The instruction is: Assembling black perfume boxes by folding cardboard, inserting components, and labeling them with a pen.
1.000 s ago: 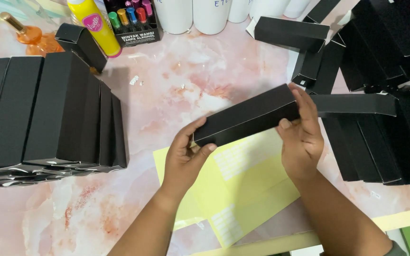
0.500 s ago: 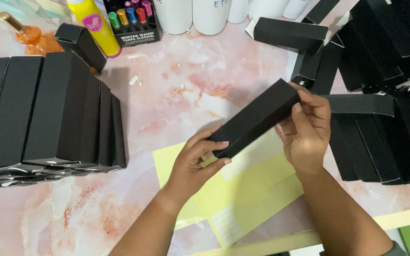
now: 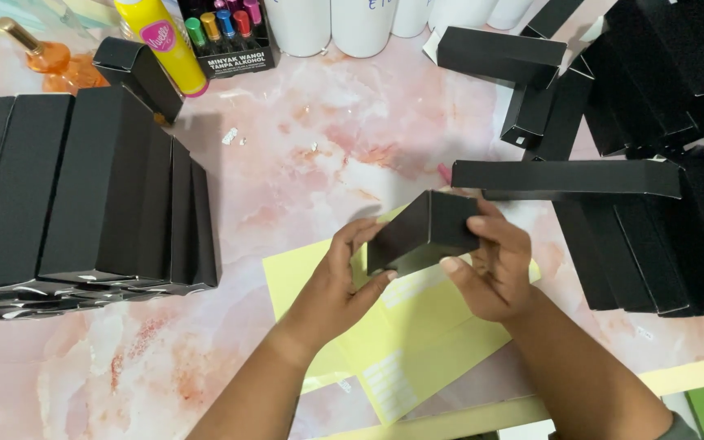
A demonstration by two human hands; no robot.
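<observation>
On the pink-and-white marbled bench [image 3: 303,163], a row of tall black cardboard cartons [image 3: 83,187] leans together at the left, and more flat black cartons [image 3: 653,236] are stacked at the right, with one long black carton [image 3: 568,178] lying crosswise on top of them. At the far edge stand a yellow cylindrical bottle with a pink label [image 3: 160,41], a black display box of small bottles with coloured caps [image 3: 230,37], a few white cylinders [image 3: 360,24] and an amber glass bottle with a gold cap [image 3: 42,57]. Pale yellow paper sheets [image 3: 417,334] lie near the front edge, under the hands. The left hand [image 3: 344,281] is curled, thumb and fingers pinching the near-left end of a long black rectangular cardboard box [image 3: 425,232]. The right hand [image 3: 490,265] is half closed round the box's right side, fingers over the top face and thumb pressed below it. The box is held just above the yellow sheets, between the two hands, tilted with its open end towards the left hand.
</observation>
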